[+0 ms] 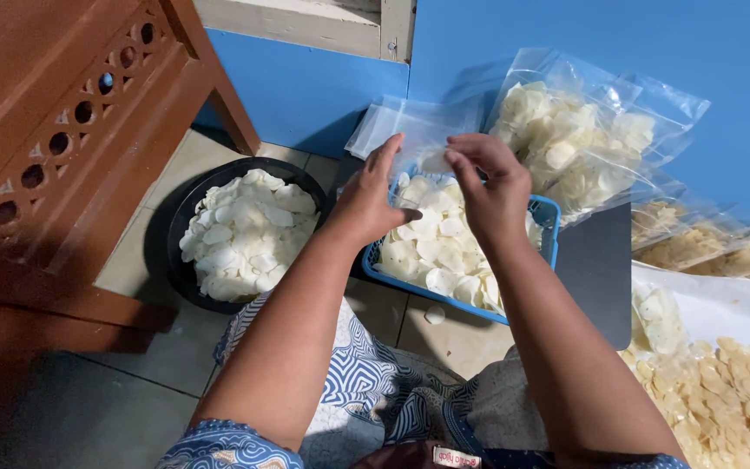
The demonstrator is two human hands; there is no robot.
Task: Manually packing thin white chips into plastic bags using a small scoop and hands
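1. Clear thin plastic is the material of the small empty bag (423,139) that both hands hold up above the blue rectangular plastic basket (549,227) full of pale white round chips (431,247), in the head view.
2. The left hand (371,200) has the fingers spread and pointing up, the fingertips touching the left edge of the bag. The right hand (492,187) pinches the bag's upper right edge between thumb and curled fingers.
3. The bag looks very light, soft and slippery; I judge it is best taken at the mouth edges, one side with each hand.
4. The chips seem thin, dry and fragile, so a gentle loose scoop would suit them.
5. A black round bowl (186,217) with more white chips stands on the tiled floor to the left. Filled clear bags (575,139) lean on the blue wall.
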